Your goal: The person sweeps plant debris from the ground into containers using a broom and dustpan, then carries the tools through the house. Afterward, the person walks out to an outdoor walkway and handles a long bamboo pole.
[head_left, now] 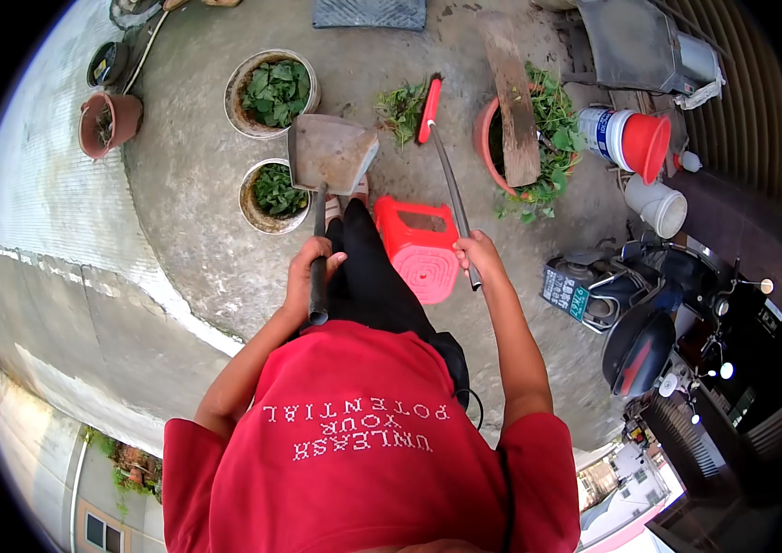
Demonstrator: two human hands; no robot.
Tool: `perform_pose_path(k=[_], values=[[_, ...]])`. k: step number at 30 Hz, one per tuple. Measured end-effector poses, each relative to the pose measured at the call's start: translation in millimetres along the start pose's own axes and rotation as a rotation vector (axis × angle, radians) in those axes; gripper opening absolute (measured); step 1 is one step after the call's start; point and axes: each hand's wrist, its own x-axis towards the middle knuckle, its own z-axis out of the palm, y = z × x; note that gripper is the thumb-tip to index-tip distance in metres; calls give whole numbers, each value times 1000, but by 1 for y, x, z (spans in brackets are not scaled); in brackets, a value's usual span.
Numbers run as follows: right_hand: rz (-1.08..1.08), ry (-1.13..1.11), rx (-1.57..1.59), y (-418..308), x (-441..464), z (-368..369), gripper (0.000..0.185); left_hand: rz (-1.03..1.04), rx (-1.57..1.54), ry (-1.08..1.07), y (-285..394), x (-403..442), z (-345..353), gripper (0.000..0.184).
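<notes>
Sweeping hard could scatter loose green leaves; right hand clenches long red-headed broom, left hand grey scoop-shaped dustpan.

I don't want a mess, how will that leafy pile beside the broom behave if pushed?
The leafy pile is probably floppy, given its thin stems and leaves. It looks light, being loose. Stray bits may trail off, since its edges are ragged.

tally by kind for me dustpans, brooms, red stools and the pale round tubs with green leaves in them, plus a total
Dustpan: 1, held in the left hand
Broom: 1, held in the right hand
Red stool: 1
Pale tubs of green leaves: 2
Total: 5
</notes>
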Motion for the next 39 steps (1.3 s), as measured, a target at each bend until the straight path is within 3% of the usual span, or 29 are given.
perform_pose_path(k=[2, 5, 8, 14, 18, 21, 24, 27, 30, 36, 39], values=[[-41, 82, -117, -3, -2, -8, 19, -13, -6, -44, -3, -3, 0, 28], [-314, 320, -566, 38, 84, -34, 29, 20, 95, -139, 7, -1, -1, 28], [-225, 359, -600, -19, 83, -15, 35, 50, 163, -186, 8, 2, 0, 28], [-123, 269, -618, -48, 93, 17, 36, 28, 142, -144, -28, 23, 3, 26], [-157, 148, -603, -19, 90, -23, 42, 31, 120, -106, -46, 54, 12, 24], [-97, 76, -439, -31, 45, -41, 33, 10, 147, -150, -55, 77, 18, 25], [-161, 166, -650, -43, 30, -30, 40, -49, 210, -219, -61, 96, 20, 28], [-516, 384, -1203, -23, 94, -42, 38, -13, 183, -261, -80, 115, 27, 26], [-546, 466, -1280, -40, 142, -40, 40, -65, 236, -271, -93, 127, 34, 25], [64, -128, 154, -87, 165, -15, 32, -18, 297, -224, -148, 144, 31, 24], [159, -154, 201, -84, 154, -8, 26, -31, 307, -260, -159, 145, 15, 17]])
